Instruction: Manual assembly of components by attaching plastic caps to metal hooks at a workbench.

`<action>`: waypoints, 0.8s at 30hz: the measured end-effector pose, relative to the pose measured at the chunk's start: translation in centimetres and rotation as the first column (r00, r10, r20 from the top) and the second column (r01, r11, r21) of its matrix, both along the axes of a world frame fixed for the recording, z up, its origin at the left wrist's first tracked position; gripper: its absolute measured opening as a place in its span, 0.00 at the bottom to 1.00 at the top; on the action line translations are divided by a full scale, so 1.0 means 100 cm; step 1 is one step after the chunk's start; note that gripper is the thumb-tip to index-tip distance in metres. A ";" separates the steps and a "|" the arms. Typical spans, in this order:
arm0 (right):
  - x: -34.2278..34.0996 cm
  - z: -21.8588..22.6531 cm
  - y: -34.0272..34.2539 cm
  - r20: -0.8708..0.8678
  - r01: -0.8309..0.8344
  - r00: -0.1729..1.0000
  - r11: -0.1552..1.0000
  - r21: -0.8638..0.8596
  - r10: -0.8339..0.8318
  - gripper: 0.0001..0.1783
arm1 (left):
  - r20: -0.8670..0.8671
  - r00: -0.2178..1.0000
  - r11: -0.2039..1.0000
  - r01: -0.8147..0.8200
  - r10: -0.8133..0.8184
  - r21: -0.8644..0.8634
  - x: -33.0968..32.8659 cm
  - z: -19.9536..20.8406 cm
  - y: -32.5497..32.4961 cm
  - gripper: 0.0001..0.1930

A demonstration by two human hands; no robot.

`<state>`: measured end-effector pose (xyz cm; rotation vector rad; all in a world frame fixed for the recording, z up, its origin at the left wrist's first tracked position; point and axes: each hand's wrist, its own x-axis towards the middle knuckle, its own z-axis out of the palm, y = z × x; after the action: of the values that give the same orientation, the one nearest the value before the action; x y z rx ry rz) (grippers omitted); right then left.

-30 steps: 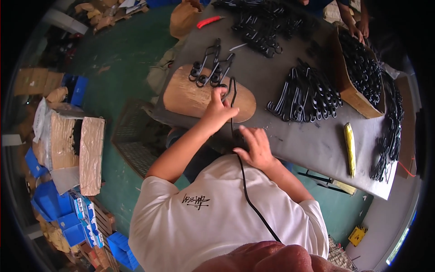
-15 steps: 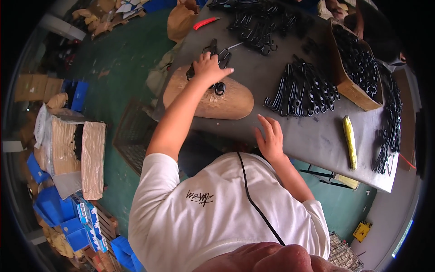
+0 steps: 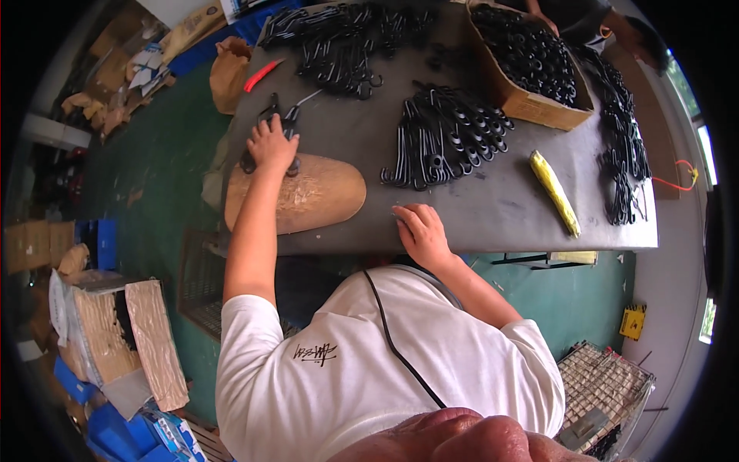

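Observation:
My left hand (image 3: pixel 271 145) lies over several black pieces (image 3: pixel 292 166) at the far edge of a brown, rounded, scuffed board (image 3: pixel 331 189). Its fingers are apart, and the palm hides most of the pieces beneath. Just past the fingertips are a black-handled tool (image 3: pixel 290 115) with a thin metal shaft and another upright black part (image 3: pixel 273 102). My right hand (image 3: pixel 423 231) rests at the table's near edge, fingers loosely bent and apart, holding nothing I can see. Beyond it lies a fanned pile of black hooks (image 3: pixel 443 135).
More black hooks (image 3: pixel 335 61) cover the table's (image 3: pixel 493 208) far side. A cardboard box (image 3: pixel 539 112) of black parts stands at the back right, near another person's hand (image 3: pixel 543 17). A yellow wrapped bundle (image 3: pixel 556 192) and a red-handled cutter (image 3: pixel 262 75) lie on the table.
The view has shifted, so the table appears farther left. Against the board, my left hand and the black pieces have moved left and away. My right hand has settled lower with fingers more bent.

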<state>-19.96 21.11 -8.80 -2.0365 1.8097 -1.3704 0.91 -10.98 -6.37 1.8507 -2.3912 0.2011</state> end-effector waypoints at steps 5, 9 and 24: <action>-0.020 0.031 0.001 -0.023 -0.182 0.983 0.983 -0.036 0.181 0.19 | 0.007 0.996 0.989 0.090 -0.090 -0.118 0.014 0.001 -0.001 0.40; -0.075 0.061 -0.033 0.178 0.256 0.958 0.953 -0.165 -0.226 0.12 | -0.166 0.926 0.896 0.265 -0.340 -0.355 0.011 0.004 0.032 0.36; -0.105 0.042 -0.120 -0.636 0.300 0.735 0.954 -0.004 -0.234 0.20 | -0.886 0.409 0.848 0.529 -0.221 0.033 -0.131 -0.009 0.139 0.25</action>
<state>-30.50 9.06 -4.62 -2.4467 2.4509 -0.6154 -12.17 2.95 -7.28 0.9439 -1.9924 -0.9872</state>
